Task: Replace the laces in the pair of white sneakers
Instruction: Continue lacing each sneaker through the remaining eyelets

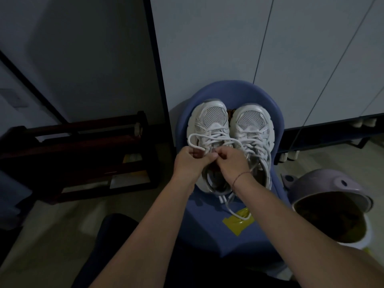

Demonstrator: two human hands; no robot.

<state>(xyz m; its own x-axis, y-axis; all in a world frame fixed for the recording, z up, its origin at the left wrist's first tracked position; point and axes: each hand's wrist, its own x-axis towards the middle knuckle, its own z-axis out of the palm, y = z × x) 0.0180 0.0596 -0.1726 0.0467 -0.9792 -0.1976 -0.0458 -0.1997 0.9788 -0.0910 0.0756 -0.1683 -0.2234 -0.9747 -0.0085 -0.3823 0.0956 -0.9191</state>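
Two white mesh sneakers stand side by side on a blue chair seat (pixel 204 221), toes pointing away from me. My left hand (pixel 190 163) and my right hand (pixel 233 161) meet over the tongue of the left sneaker (pixel 209 119), each pinching its white lace (pixel 198 138), which loops out to the left. The right sneaker (pixel 254 123) is laced, and a loose lace end (pixel 236 213) trails off it onto the seat. A thin red cord circles my right wrist.
A yellow wrapper (pixel 238 222) lies on the seat near me. A lilac lidded bin (pixel 330 206) stands at the right. A dark wooden rack (pixel 76 154) is at the left. White cabinet doors (pixel 228 48) rise behind the chair.
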